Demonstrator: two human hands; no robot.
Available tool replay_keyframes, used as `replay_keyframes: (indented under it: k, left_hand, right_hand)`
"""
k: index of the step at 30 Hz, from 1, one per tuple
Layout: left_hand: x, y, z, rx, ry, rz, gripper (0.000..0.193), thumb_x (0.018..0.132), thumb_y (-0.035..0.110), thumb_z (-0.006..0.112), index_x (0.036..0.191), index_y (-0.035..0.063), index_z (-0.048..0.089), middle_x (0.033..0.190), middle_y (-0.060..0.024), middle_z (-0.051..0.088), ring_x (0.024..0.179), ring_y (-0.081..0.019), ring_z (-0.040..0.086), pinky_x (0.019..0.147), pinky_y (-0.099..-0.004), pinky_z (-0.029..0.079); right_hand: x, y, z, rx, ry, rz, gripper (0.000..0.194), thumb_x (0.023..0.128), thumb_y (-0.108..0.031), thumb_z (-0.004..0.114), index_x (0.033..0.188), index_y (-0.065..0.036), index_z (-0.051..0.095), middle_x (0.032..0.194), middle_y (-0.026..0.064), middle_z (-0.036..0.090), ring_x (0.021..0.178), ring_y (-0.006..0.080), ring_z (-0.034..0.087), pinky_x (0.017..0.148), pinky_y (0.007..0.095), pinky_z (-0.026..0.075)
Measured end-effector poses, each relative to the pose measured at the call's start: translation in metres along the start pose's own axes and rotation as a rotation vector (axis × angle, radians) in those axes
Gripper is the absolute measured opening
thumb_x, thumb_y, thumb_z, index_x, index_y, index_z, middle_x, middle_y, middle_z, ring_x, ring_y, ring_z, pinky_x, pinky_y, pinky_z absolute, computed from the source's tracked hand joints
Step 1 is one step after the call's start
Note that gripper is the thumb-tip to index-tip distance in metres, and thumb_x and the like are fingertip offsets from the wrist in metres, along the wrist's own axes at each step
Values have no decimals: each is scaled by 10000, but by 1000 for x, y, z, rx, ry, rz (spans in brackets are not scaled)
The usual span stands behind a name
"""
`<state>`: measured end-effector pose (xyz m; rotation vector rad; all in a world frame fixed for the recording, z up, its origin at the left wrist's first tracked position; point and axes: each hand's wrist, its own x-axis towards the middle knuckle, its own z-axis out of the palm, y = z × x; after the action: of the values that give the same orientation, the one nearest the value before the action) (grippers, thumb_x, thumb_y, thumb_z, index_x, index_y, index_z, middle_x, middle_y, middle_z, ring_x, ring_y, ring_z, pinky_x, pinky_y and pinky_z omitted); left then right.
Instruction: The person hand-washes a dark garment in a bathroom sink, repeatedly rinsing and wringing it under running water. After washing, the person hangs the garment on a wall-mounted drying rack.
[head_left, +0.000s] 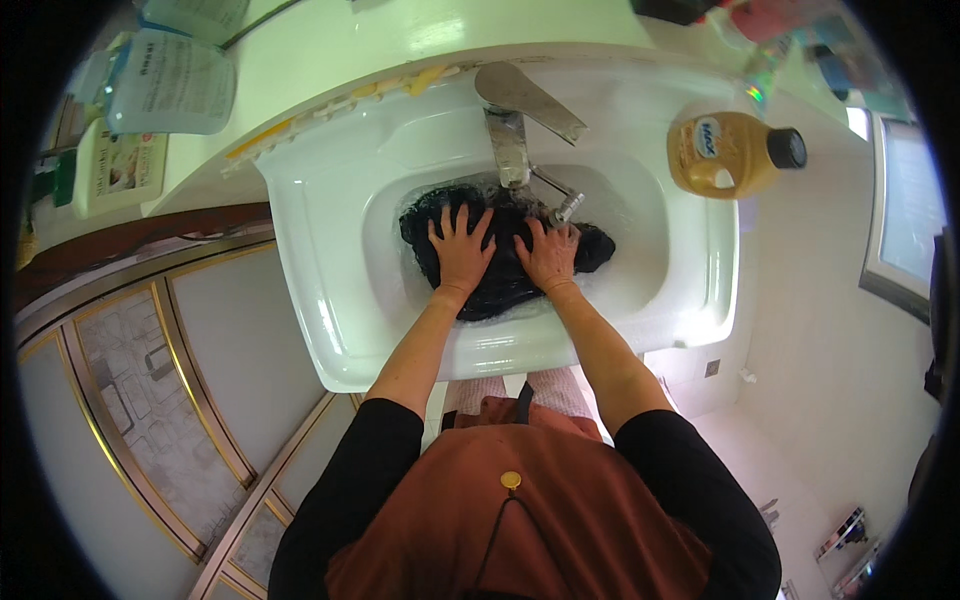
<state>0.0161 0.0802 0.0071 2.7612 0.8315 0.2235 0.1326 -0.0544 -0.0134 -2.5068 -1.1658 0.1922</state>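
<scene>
A wet black cloth (504, 274) lies bunched in the water in the bowl of a white ceramic washbasin (637, 292). My left hand (459, 251) rests flat on the cloth's left part, its fingers spread. On the right part lies my right hand (551, 256), palm down, thumb and forefinger apart; its other fingertips are hard to make out near the tap's outlet. Above the cloth stands a metal tap (510, 146) with its lever handle (529, 101) and a jointed swivel spout (566, 208). Water is rippling around the cloth beneath the spout.
A yellow detergent bottle (724, 155) with a black cap lies on the basin's right ledge. Left on the white counter (330, 37) are a clear plastic bottle (176, 82) and a white bottle (124, 169). Panelled doors (232, 322) stand at the left, a window (904, 202) at the right.
</scene>
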Motion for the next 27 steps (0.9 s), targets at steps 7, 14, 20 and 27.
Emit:
replay_keyframes:
  k: [7, 14, 20, 27]
  left_hand:
    - [41, -12, 48, 54, -290, -59, 368, 783, 279, 680, 1121, 148, 614, 1104, -99, 534, 1099, -353, 473, 919, -624, 359]
    - [46, -11, 69, 261, -23, 47, 395, 772, 271, 687, 1114, 109, 574, 1098, -115, 528, 1091, -347, 494, 881, -651, 370]
    - [58, -6, 17, -256, -149, -109, 321, 778, 211, 663, 1074, 97, 608, 1179, -112, 550, 1132, -305, 484, 955, -545, 352]
    - [-7, 18, -67, -751, 51, -193, 298, 837, 141, 648, 1123, 61, 638, 1047, -142, 595, 1027, -345, 556, 903, -423, 426]
  right_hand:
    - [38, 21, 52, 41, 157, -6, 502, 767, -403, 701, 1169, -128, 582, 1163, 208, 568, 1080, 432, 507, 875, 571, 382]
    - [67, 19, 47, -98, -30, 21, 410, 772, -393, 696, 1087, -135, 648, 936, 163, 659, 856, 416, 624, 728, 530, 486]
    - [79, 15, 6, 215, -189, 5, 349, 800, -268, 713, 1031, -22, 623, 941, 175, 637, 884, 373, 631, 797, 445, 506]
    - [16, 7, -76, 801, -226, 105, 406, 831, -246, 717, 1118, 18, 602, 1032, 170, 662, 924, 266, 628, 837, 344, 473]
